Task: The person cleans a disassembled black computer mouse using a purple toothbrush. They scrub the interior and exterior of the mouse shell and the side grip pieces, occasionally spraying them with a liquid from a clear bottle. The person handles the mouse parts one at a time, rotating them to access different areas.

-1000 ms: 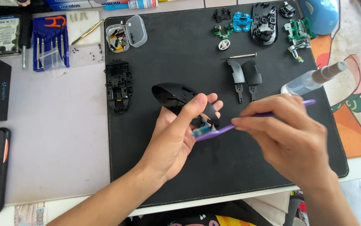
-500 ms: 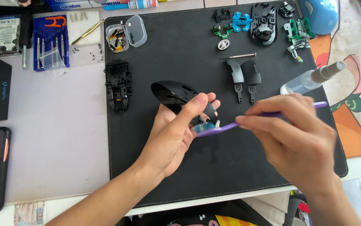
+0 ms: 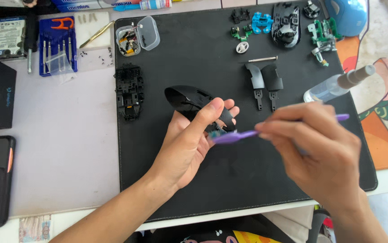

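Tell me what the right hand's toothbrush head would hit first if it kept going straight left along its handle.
Right hand holds the purple toothbrush pointing left. Its head already sits at the black mouse shell in the left hand; going on, it would likely meet that hand's thumb and palm. Depth is unclear.

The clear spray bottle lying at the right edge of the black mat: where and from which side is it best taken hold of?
Probably the clear body of the spray bottle, taken from above with fingers across its width. It lies on its side, grey cap up and to the right, half on the black mat, so its long sides are exposed. The right hand is nearest but holds the purple toothbrush.
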